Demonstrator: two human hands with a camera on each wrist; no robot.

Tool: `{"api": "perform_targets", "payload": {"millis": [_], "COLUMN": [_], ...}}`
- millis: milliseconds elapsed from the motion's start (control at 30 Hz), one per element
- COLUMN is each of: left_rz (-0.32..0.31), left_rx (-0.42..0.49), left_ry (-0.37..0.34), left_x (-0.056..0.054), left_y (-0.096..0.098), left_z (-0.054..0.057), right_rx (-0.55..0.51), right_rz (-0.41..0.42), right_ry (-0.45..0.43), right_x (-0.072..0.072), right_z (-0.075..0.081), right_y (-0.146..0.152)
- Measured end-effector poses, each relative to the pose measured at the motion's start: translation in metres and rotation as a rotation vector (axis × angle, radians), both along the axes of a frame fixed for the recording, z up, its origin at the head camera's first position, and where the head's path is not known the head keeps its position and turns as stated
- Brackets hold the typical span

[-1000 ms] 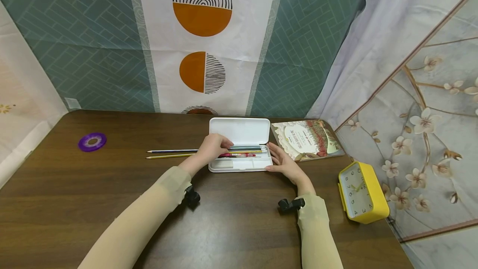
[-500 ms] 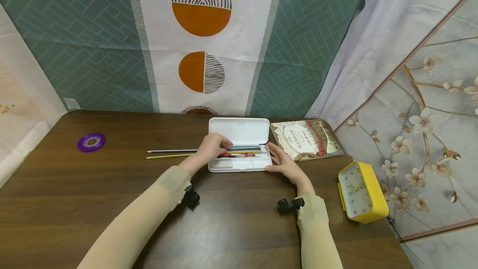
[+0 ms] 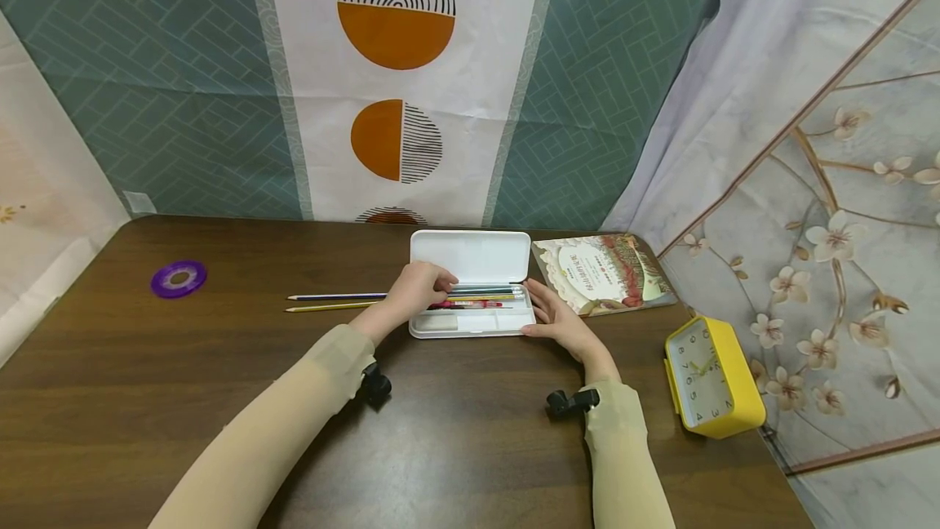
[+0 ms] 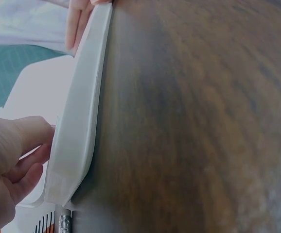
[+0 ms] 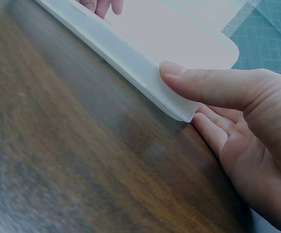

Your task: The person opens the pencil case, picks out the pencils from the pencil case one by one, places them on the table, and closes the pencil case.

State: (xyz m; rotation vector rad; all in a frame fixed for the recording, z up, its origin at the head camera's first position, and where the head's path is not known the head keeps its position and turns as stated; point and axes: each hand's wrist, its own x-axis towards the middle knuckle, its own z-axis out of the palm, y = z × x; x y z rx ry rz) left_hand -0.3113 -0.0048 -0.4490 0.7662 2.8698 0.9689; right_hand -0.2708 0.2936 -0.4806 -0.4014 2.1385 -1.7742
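Observation:
A white pencil case [image 3: 519,323] lies open on the table, its lid [image 3: 470,255] tipped back. Inside are several pencils [image 3: 481,291], a red pen [image 3: 477,305] and a whitish block [image 3: 438,322]. My left hand [image 3: 419,291] reaches over the case's left end, fingers [image 4: 31,165] bent down behind its front wall; I cannot tell whether they pinch a pencil. At the right end my right hand [image 3: 561,321] grips the case, thumb [image 5: 179,77] on the front corner and other fingers round the end. Two long pencils [image 3: 330,307] stick out leftward from beneath the left hand.
A purple ring-shaped roll [image 3: 179,278] lies at the table's far left. Right of the case is a booklet [image 3: 602,272] with a printed cover. A yellow clock [image 3: 712,378] stands near the right edge. Patterned cloths [image 3: 470,104] hang behind the wooden table [image 3: 470,431].

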Motion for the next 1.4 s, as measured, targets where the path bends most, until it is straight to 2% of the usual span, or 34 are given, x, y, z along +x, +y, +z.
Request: {"api": "perform_targets", "payload": {"millis": [367,1067,1400], "left_rz": [-0.025,-0.012,-0.008], "left_rx": [0.02,0.041,0.038], "left_ry": [0.032,0.004,0.024], "left_x": [-0.001,0.0001,0.0004], "left_y": [0.0022,0.0005,-0.0006], "left_z": [-0.0013,0.0011,0.0013], "right_rx": [-0.002,-0.014,-0.012], "right_rz": [0.0,0.007,0.012], "right_ry": [-0.002,-0.005,-0.004], "right_x": [-0.0003,0.0008,0.0008], "right_z": [-0.0005,0.0007,0.0008], "right_y": [0.0,-0.0002,-0.0003]}}
